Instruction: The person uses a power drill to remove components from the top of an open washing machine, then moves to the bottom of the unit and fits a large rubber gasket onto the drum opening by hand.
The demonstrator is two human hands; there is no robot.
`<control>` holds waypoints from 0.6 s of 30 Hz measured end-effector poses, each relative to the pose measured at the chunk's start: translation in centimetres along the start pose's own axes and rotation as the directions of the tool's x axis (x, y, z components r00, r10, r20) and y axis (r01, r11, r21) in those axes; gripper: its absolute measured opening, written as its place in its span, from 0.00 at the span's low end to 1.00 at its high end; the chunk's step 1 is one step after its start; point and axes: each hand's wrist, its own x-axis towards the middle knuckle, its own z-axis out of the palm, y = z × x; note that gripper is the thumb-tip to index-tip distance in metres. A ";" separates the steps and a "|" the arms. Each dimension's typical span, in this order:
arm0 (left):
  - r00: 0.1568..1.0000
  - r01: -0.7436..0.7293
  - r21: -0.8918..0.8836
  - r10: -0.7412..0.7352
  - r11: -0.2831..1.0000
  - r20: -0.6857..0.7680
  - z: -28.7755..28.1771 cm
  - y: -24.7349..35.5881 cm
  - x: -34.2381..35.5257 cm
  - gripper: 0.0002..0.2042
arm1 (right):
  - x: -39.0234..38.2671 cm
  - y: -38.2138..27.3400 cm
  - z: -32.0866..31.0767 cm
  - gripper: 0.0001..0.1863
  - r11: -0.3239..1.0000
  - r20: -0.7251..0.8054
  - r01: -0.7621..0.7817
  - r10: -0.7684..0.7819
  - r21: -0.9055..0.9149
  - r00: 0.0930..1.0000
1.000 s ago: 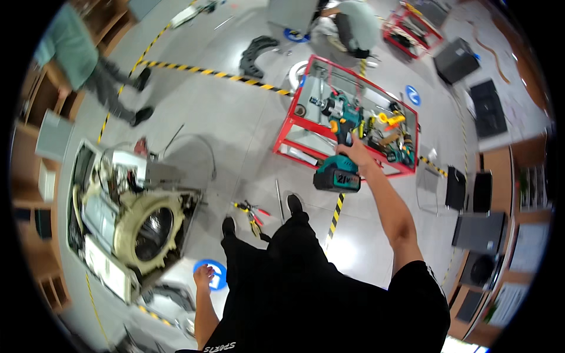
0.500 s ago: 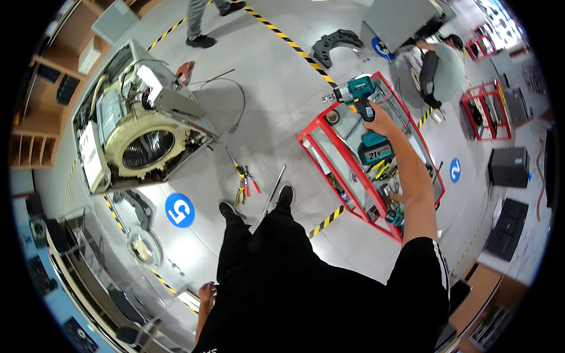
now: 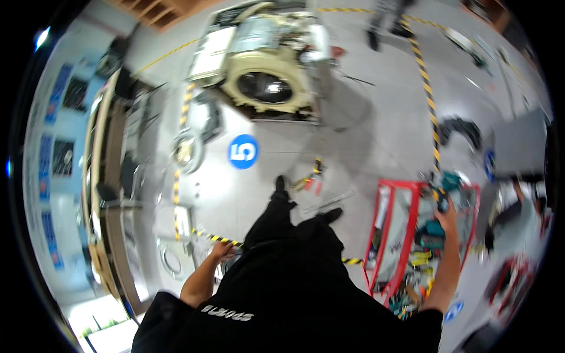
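My right hand (image 3: 445, 215) is closed on a teal and black cordless impact wrench (image 3: 450, 182), held over a red-framed tool cart (image 3: 405, 235) piled with tools. My left hand (image 3: 222, 249) hangs beside my hip at the lower middle; its fingers are blurred, so their state is unclear. On the floor past my feet lie yellow and red hand tools (image 3: 313, 182) and a long metal bar (image 3: 329, 201). A partly dismantled front-loading washing machine (image 3: 247, 62) stands ahead at the top middle.
A person's legs (image 3: 385, 23) show at the top. Another person (image 3: 521, 215) is bent at the right, near a grey appliance (image 3: 518, 144). A black curved part (image 3: 462, 126) and a round part (image 3: 187, 153) lie on the floor. Furniture (image 3: 109, 188) lines the left side.
My view has turned left, so the washer has shifted to the top middle. The wrench has moved from the centre right further right in view, still in my right hand.
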 end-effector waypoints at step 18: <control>0.999 0.030 -0.153 -0.028 0.988 0.016 7.8 -3.6 1.0 0.15 | 0.5 -4.4 -0.7 0.53 0.882 0.074 -0.182 0.236 -0.434 0.969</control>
